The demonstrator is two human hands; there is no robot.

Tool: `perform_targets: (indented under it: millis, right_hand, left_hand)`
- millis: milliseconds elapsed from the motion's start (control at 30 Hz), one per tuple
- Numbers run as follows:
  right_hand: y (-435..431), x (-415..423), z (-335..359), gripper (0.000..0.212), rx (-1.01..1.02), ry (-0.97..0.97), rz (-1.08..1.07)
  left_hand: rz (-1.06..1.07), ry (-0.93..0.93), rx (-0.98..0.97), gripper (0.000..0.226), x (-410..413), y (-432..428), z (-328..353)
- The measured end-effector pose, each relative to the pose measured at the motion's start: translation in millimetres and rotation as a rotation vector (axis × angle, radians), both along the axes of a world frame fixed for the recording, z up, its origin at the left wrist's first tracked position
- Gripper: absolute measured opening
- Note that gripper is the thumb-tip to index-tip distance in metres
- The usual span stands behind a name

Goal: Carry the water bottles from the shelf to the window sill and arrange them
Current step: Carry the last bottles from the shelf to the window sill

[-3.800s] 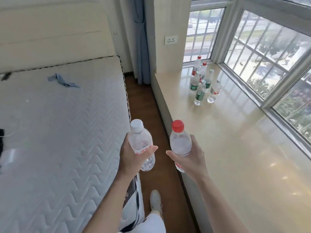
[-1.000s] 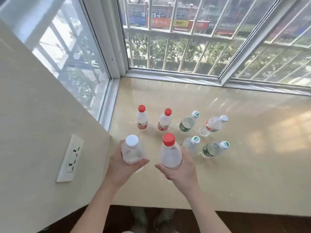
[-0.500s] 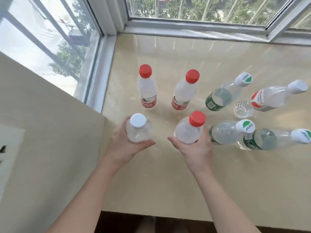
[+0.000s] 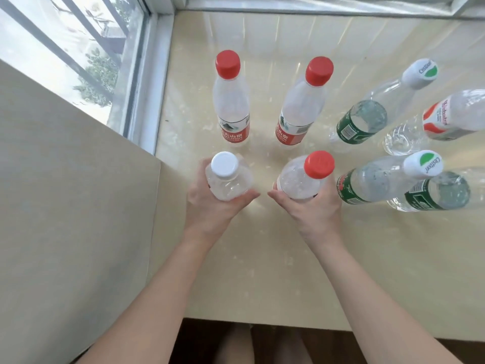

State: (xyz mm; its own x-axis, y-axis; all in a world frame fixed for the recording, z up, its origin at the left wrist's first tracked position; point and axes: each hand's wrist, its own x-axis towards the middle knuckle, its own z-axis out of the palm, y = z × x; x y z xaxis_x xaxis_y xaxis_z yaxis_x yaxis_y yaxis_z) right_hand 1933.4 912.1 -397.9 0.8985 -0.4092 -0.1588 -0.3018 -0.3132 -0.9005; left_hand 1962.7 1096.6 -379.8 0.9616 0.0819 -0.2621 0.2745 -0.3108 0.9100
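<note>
My left hand (image 4: 210, 208) grips a clear white-capped bottle (image 4: 227, 177), held upright low over the beige window sill (image 4: 262, 271). My right hand (image 4: 312, 214) grips a clear red-capped bottle (image 4: 305, 177) beside it. Whether either bottle's base touches the sill is hidden by my hands. Behind them stand two red-capped, red-labelled bottles (image 4: 231, 101) (image 4: 301, 106). To the right stand several green-labelled bottles (image 4: 367, 119) (image 4: 372, 182) (image 4: 435, 195) and one red-and-white-labelled bottle (image 4: 456, 114).
A beige wall panel (image 4: 65, 206) rises close on the left of my left arm. Window frames (image 4: 152, 74) bound the sill at the far left and along the back. The sill's front edge (image 4: 262, 321) drops to a dark floor.
I have leaned closer and look down more steeply. Both hands lowered their bottles toward the sill, in front of the two red-capped bottles, since a second ago.
</note>
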Motion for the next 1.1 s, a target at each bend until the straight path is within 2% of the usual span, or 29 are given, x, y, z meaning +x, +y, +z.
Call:
perform_targets:
  millis: [133,267,533,733,867,1100]
  right_hand:
    - [-7,-5,-13,0.072,0.040,0.020,0.057]
    - [-10,-8,-27,0.068,0.070,0.092,0.049]
    - [-17,-4,-47,0.069,-0.065,0.161,0.079]
    - [-19,-5,-49,0.068,-0.103,0.183,0.103]
    - [-18,-5,-53,0.065,-0.092,0.198,0.099]
    - [-9,-10,-58,0.071,-0.091,0.172,0.006]
  left_hand:
    - [-0.037,0.009,0.028,0.089,-2,5,-10]
    - [-0.135,0.029,0.055,0.082,7,16,-18]
    - [-0.294,0.049,0.066,0.080,20,38,-28]
    - [-0.304,0.058,0.143,0.066,17,39,-43]
    - [-0.300,0.073,0.187,0.069,15,39,-55]
    - [-0.351,0.042,0.243,0.060,18,40,-56]
